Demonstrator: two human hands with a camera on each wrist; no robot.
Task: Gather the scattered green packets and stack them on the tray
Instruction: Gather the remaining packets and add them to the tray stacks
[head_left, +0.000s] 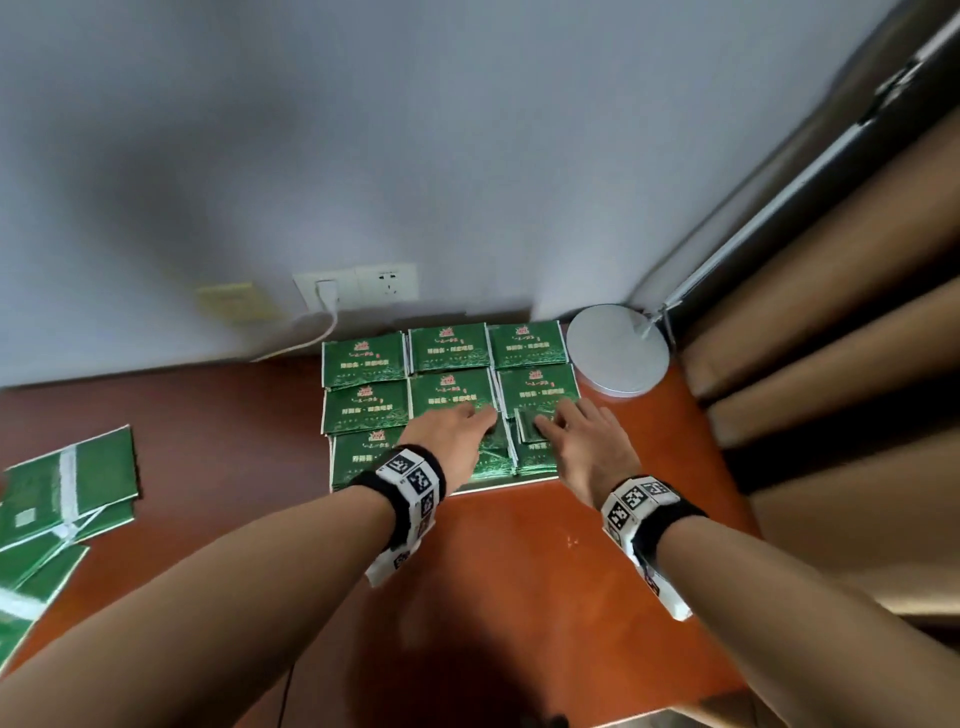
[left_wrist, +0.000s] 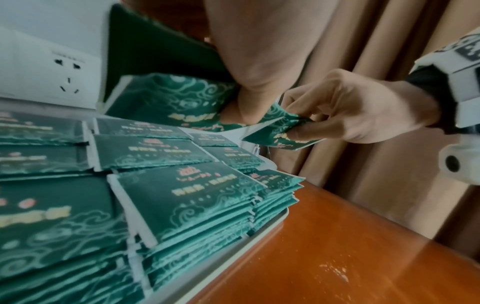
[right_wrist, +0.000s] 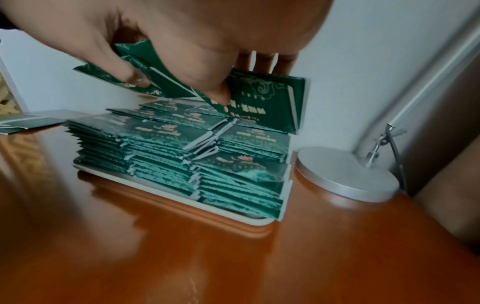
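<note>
Two grips, left hand (head_left: 457, 428) and right hand (head_left: 582, 436), each pinching green packets (right_wrist: 262, 98) over tray (right_wrist: 233, 214) stacks, lowering them squarely

Your right hand (left_wrist: 363, 111) pinches a bent packet (left_wrist: 275, 133) above the stacks (left_wrist: 192, 197) on the tray (left_wrist: 265, 230); your left hand (left_wrist: 254, 51) holds another packet (left_wrist: 166, 98) beside it.

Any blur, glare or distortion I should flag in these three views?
Head view: wide-angle bending at the edges, loose green packets at left smeared. Left wrist view: nearest stacked green packets blurred. Right wrist view: left side motion-blurred, soft glare on the glossy orange-brown wooden table.
</note>
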